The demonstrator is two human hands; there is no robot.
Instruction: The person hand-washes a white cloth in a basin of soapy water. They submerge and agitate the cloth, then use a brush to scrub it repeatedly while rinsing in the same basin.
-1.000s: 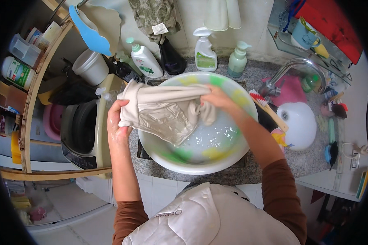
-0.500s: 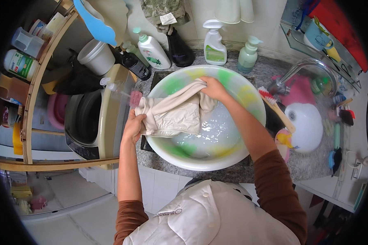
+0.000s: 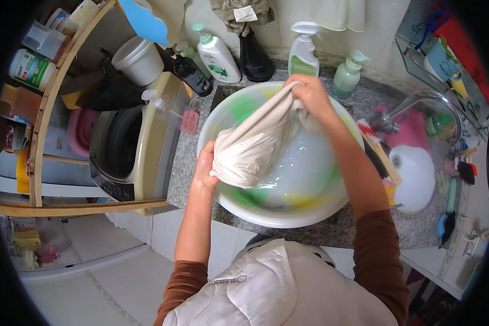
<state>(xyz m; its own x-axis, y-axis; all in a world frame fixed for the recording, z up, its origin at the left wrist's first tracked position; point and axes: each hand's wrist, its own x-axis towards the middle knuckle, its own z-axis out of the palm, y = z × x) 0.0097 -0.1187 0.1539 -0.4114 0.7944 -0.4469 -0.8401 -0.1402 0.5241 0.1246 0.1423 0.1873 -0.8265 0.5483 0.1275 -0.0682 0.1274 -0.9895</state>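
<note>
Over the basin (image 3: 288, 214), the beige cloth (image 3: 255, 146) now stretches longer and steeper than half a second ago, above the water. My right hand (image 3: 309, 95) has risen to the far rim, fist clenched on one end; my left hand (image 3: 205, 171) grips the lower bunch. Behind: white pump bottle (image 3: 217, 54), spray bottle (image 3: 303, 51), pale green dispenser (image 3: 346, 76).

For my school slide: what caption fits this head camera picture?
Two hands, left hand and right hand, hold a wet cream cloth over a basin.
</note>
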